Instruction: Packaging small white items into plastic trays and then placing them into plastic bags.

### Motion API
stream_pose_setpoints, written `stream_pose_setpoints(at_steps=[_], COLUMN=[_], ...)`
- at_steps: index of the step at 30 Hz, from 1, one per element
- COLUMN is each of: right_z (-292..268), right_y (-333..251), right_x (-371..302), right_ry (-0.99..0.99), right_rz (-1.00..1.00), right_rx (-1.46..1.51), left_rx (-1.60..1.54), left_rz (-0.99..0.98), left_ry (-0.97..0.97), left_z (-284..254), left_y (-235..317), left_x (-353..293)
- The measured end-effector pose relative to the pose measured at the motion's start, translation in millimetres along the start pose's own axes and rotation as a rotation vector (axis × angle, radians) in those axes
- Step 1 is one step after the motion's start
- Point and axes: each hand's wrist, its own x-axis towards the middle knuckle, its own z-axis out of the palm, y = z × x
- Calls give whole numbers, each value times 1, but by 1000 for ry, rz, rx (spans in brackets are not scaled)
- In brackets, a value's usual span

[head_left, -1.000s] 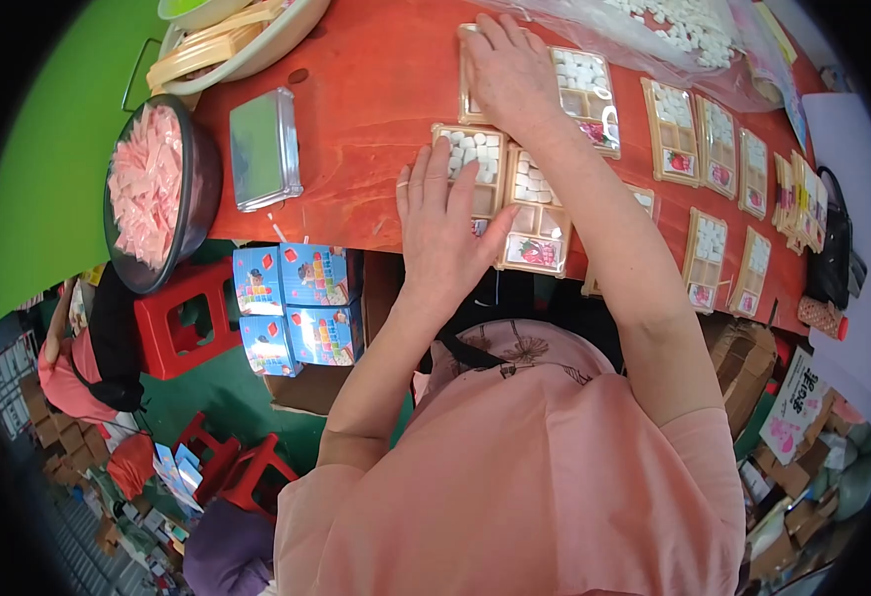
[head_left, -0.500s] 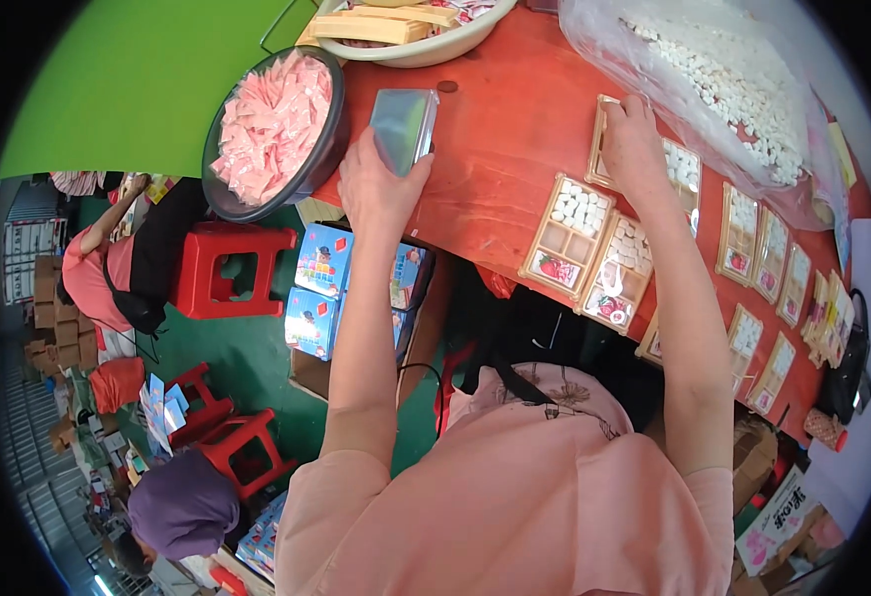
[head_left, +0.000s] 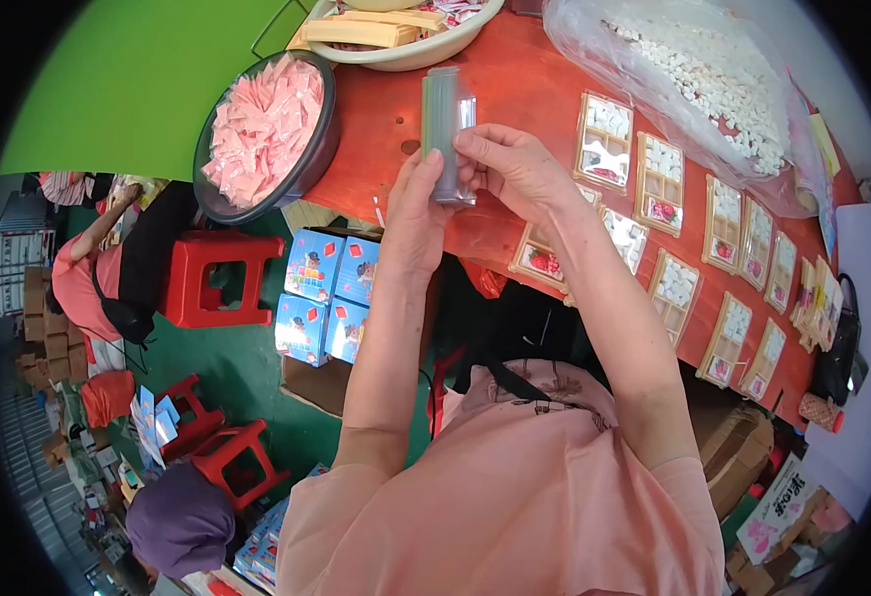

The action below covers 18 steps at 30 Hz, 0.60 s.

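A stack of clear plastic lids (head_left: pixel 441 114) is held on edge above the red tabletop. My left hand (head_left: pixel 418 214) grips the stack from its left side, thumb lying along the near end. My right hand (head_left: pixel 515 171) pinches at the stack's right edge; its fingertips are partly hidden, so I cannot tell how many lids they hold. To the right of my hands lie several tan compartment trays, among them one tray (head_left: pixel 660 184) with white pieces and a strawberry picture. A glossy tray (head_left: pixel 604 139) lies nearest my right hand. My right forearm partly hides other trays.
A dark basin (head_left: pixel 331 134) of pink packets stands left, near a cream basin (head_left: pixel 435 55). A plastic bag (head_left: pixel 644 99) of white pieces lies back right. Blue boxes (head_left: pixel 306 263) and a red stool (head_left: pixel 222 278) are below left. Other people sit at the left.
My right hand has left the far tray and come to the lid stack. The stack has turned from broad side to edge, moving slightly right with my left hand.
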Motion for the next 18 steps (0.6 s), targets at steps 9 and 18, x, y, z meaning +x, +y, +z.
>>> stream_pose_setpoints(at_steps=[9, 18], right_z=[7, 5], right_y=[-3, -5], right_x=[-8, -4], right_ry=[27, 111], right_rz=[70, -168], right_rx=[10, -226], left_rx=[-112, -146], left_rz=[-81, -98], left_ry=[-107, 80], left_z=[-2, -23], left_y=[-3, 2], left_x=[-9, -5])
